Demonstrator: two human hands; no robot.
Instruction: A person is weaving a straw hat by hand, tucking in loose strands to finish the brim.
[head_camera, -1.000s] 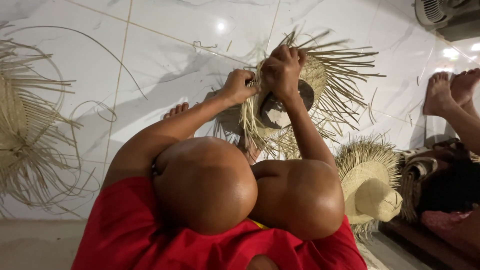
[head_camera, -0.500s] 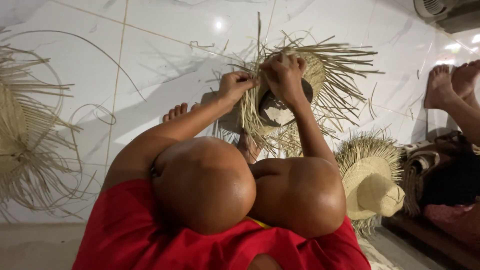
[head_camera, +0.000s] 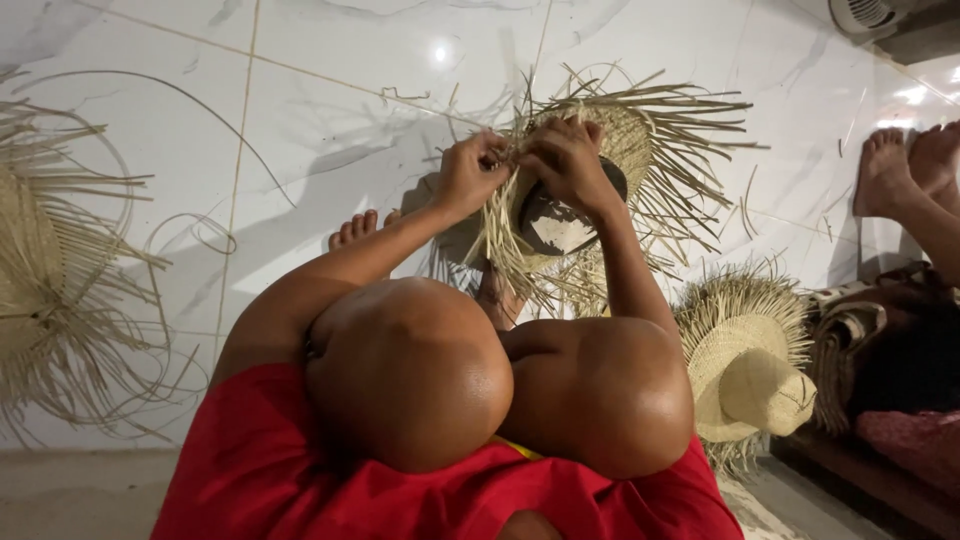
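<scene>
A half-woven straw hat (head_camera: 640, 140) with long loose strands fanning from its rim rests over a dark round block (head_camera: 555, 222) in front of my raised knees. My left hand (head_camera: 468, 172) pinches strands at the hat's left edge. My right hand (head_camera: 566, 165) grips the woven rim right beside it, fingers curled over the straw. Both hands nearly touch each other.
A finished straw hat (head_camera: 745, 365) lies on the floor at right. Another unfinished straw piece (head_camera: 50, 270) with loose strands spreads at left. Another person's bare feet (head_camera: 905, 165) rest at the far right. White floor tiles (head_camera: 350, 70) lie beyond.
Both hands have shifted slightly left along the hat's rim and drawn closer together. The hat has turned a little on the block.
</scene>
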